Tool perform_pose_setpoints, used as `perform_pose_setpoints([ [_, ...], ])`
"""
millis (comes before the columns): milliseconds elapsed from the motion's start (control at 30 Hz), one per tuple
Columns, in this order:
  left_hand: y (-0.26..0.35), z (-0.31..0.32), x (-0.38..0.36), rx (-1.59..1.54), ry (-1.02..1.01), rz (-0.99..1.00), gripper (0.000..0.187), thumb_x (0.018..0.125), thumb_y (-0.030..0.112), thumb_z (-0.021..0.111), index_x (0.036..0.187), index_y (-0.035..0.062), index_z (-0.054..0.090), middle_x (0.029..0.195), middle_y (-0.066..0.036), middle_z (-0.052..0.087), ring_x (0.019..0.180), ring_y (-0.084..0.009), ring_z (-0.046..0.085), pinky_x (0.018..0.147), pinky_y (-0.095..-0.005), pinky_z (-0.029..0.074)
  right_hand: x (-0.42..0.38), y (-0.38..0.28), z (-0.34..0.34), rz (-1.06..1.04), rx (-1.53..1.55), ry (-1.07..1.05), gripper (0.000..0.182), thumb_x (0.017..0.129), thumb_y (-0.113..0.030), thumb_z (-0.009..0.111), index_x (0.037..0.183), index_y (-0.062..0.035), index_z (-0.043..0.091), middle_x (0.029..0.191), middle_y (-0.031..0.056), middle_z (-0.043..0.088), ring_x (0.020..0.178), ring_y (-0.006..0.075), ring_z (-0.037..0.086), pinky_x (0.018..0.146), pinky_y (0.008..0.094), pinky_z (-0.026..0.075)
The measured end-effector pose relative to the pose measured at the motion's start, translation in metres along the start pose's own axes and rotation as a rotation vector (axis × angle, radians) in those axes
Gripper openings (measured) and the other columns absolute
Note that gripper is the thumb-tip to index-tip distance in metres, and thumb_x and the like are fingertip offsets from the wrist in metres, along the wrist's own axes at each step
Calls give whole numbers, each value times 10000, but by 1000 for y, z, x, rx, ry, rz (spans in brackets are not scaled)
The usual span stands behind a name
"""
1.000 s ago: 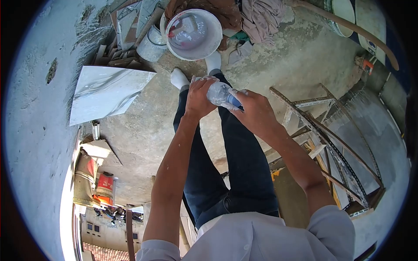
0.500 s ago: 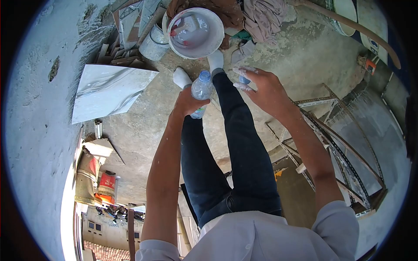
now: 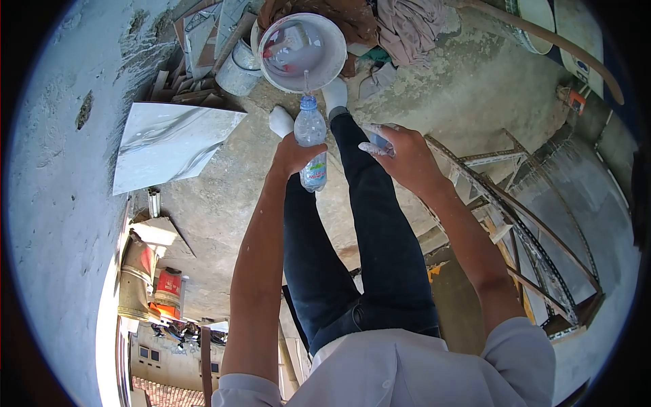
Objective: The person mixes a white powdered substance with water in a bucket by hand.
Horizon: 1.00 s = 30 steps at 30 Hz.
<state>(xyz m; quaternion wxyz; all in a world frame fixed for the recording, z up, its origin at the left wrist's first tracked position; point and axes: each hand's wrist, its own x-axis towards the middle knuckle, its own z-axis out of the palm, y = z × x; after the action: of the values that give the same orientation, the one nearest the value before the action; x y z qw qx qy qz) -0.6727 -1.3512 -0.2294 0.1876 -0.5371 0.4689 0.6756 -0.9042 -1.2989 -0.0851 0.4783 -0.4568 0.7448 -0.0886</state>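
My left hand [image 3: 298, 156] is wrapped round a clear plastic bottle [image 3: 310, 129] with a blue neck and a printed label. The bottle's mouth points toward a round white bucket [image 3: 339, 57], and a thin clear stream shows between the mouth and the bucket's rim. Whitish liquid and some red marks show inside the bucket. To the right of the bottle, my right hand [image 3: 397, 152] has its fingers curled round a small bluish thing [image 3: 380, 140], too unclear to name. White residue coats those fingertips.
A marbled panel [image 3: 176, 142] lies at the left, below a small pail [image 3: 239, 71] and stacked offcuts. Cloths [image 3: 410, 30] lie beyond the bucket. A metal frame [image 3: 529, 230] stands at the right. Red and yellowish containers [image 3: 167, 288] are at the lower left.
The bottle's mouth has moved left and toward the bucket, and its label now shows. A stream has appeared at the mouth. My right hand has moved slightly down in the picture.
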Motion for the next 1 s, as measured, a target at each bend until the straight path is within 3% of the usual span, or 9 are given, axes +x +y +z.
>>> perform_pose_setpoints([
  [167, -5, 3, 8, -20, 84, 100, 493, 684, 249, 782, 1092, 19, 631, 999, -125, 683, 914, -241, 665, 813, -375, 510, 4, 8, 3, -41, 13, 72, 342, 791, -129, 710, 1084, 21, 618, 953, 192, 652, 839, 341, 644, 743, 407, 504],
  [267, 7, 0, 3, -1, 117, 144, 531, 673, 243, 794, 1122, 27, 612, 1035, -129, 678, 950, -258, 660, 841, -378, 506, 6, 6, 1, -87, 35, 105, 357, 801, -119, 669, 1138, -18, 608, 997, 198, 633, 945, 370, 599, 833, 433, 474],
  [467, 23, 3, -9, 102, 197, 264, 644, 615, 239, 825, 1184, 66, 576, 1109, -128, 655, 1037, -285, 624, 900, -372, 486, 22, -18, 0, -159, 214, 21, 395, 777, -25, 665, 1166, -9, 595, 1061, 222, 636, 985, 382, 611, 870, 427, 492],
  [567, 24, 2, -11, 123, 174, 316, 630, 622, 232, 824, 1180, 70, 580, 1091, -135, 655, 1035, -304, 619, 889, -379, 489, 33, -14, 15, -266, 108, -4, 422, 764, 9, 666, 1179, -11, 595, 1080, 226, 635, 984, 372, 621, 868, 429, 503],
  [867, 28, -7, -16, 427, 132, 370, 638, 609, 197, 836, 1180, 95, 570, 1143, -146, 630, 1069, -332, 591, 905, -406, 485, 40, -3, 20, -412, -200, -244, 258, 767, -61, 689, 1007, 4, 620, 881, 179, 664, 838, 344, 655, 734, 423, 532],
  [967, 15, -6, -17, 466, 140, 413, 616, 608, 180, 829, 1165, 101, 577, 1109, -148, 643, 1042, -339, 602, 893, -413, 490, 39, 9, 31, -498, -213, -261, 274, 775, -110, 705, 1002, 7, 606, 844, 175, 663, 794, 349, 659, 705, 422, 535],
  [1000, 11, -5, -18, 454, 118, 402, 610, 608, 176, 828, 1159, 100, 579, 1096, -146, 648, 1034, -337, 607, 889, -412, 492, 37, 11, 33, -435, -210, -263, 285, 778, -129, 710, 1003, 6, 598, 830, 174, 661, 782, 347, 661, 696, 421, 536],
])
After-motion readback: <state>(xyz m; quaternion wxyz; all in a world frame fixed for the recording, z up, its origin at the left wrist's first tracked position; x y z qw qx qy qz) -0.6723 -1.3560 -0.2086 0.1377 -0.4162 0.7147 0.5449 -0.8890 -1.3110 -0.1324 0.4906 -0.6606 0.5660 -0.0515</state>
